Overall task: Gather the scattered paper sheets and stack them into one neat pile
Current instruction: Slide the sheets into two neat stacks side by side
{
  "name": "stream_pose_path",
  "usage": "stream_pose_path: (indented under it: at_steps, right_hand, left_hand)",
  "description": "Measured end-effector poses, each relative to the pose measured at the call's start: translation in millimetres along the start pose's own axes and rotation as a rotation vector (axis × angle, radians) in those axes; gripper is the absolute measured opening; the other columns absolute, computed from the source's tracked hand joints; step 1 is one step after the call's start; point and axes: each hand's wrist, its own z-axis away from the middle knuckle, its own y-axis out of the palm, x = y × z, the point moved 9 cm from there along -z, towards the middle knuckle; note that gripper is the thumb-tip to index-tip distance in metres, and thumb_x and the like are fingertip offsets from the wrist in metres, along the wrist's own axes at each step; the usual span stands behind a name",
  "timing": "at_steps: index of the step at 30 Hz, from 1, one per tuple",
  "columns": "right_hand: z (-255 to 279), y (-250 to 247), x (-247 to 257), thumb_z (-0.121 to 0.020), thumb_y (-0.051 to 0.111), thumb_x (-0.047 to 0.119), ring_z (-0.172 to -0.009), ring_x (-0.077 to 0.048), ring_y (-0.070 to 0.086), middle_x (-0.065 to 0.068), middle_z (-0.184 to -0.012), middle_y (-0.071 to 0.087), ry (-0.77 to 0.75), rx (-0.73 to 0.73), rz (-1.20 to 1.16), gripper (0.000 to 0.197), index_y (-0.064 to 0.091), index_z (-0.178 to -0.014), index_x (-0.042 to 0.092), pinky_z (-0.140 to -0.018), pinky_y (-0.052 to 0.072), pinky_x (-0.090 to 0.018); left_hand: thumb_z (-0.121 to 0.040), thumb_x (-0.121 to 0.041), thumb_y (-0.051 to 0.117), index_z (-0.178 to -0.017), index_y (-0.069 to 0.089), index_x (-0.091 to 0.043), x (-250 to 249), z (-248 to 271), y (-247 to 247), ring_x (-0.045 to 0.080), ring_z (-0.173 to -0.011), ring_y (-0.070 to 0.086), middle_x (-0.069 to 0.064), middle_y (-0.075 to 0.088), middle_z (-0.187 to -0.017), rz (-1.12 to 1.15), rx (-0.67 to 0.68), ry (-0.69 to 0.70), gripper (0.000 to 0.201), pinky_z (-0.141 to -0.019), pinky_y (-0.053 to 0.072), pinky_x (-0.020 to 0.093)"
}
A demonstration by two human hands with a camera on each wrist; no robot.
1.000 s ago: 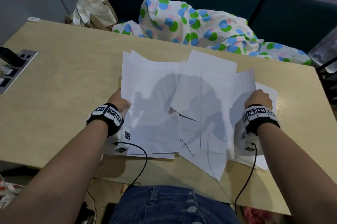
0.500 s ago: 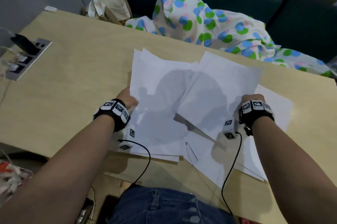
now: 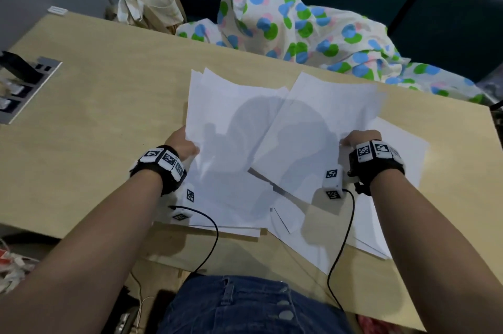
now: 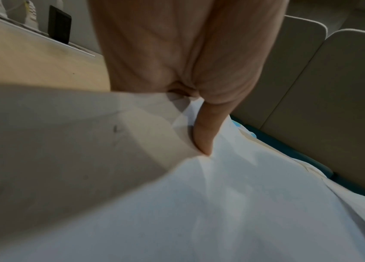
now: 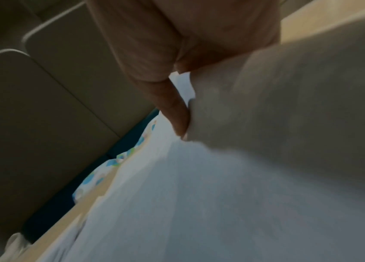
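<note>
- Fingers (image 4: pixel 204 131) of the left hand (image 3: pixel 181 144) pinch the left edge of the left sheaf (image 3: pixel 231 143), thumb pressed on top and creasing the paper; the other fingers run underneath, out of sight.
- Right hand (image 3: pixel 359 139) grips the right edge of the right sheaf (image 3: pixel 321 127) in the same way, its thumb (image 5: pixel 177 113) clamped on the upper face; the rest of the fingers are hidden below the paper.
- Both hands are closed on paper; neither is spread or idle.
- Both sheaves sit near the middle of the tabletop (image 3: pixel 109 129), overlapping at their inner edges, the right one lying over the left.
- More loose sheets (image 3: pixel 394 170) lie flat beneath and beside the right hand, reaching toward the right edge, and several corners hang over the near edge.
- Holding the outer edges seems meant to let the person draw the two bundles inward and merge them.
- Edges are fanned and skewed, so by this look the stack is far from square; the gathering appears about midway.
- Spotted cloth (image 3: pixel 299 31) is heaped at the far edge, a cream bag (image 3: pixel 147 4) at the far left corner, and a socket panel (image 3: pixel 24 89) is set into the left edge.
</note>
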Motion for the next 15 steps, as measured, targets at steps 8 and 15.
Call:
stream_pose_path:
  at_steps: [8, 15]
  right_hand:
    - [-12.5, -30.5, -60.3, -0.085, 0.061, 0.007, -0.096, -0.034, 0.053, -0.027, -0.113, 0.054, 0.037, -0.015, -0.073, 0.033, 0.051, -0.111, -0.010, -0.076, 0.041, -0.037]
    - [0.9, -11.1, -27.6, -0.083, 0.063, 0.007, -0.096, -0.038, 0.061, -0.024, -0.097, 0.064, -0.273, -0.068, 0.007, 0.024, 0.062, -0.104, -0.003, -0.076, 0.045, -0.035]
  left_hand:
    - [-0.077, 0.014, 0.055, -0.130, 0.053, -0.002, 6.1, -0.4, -8.6, 0.032, -0.118, 0.055, 0.018, 0.059, -0.129, 0.035, -0.024, 0.034, 0.055, -0.101, 0.043, 0.038]
    - [-0.080, 0.011, 0.056, -0.131, 0.051, -0.001, 8.8, 3.9, -9.1, 0.032, -0.118, 0.056, 0.020, 0.059, -0.128, -0.007, -0.092, 0.008, 0.052, -0.098, 0.042, 0.034]
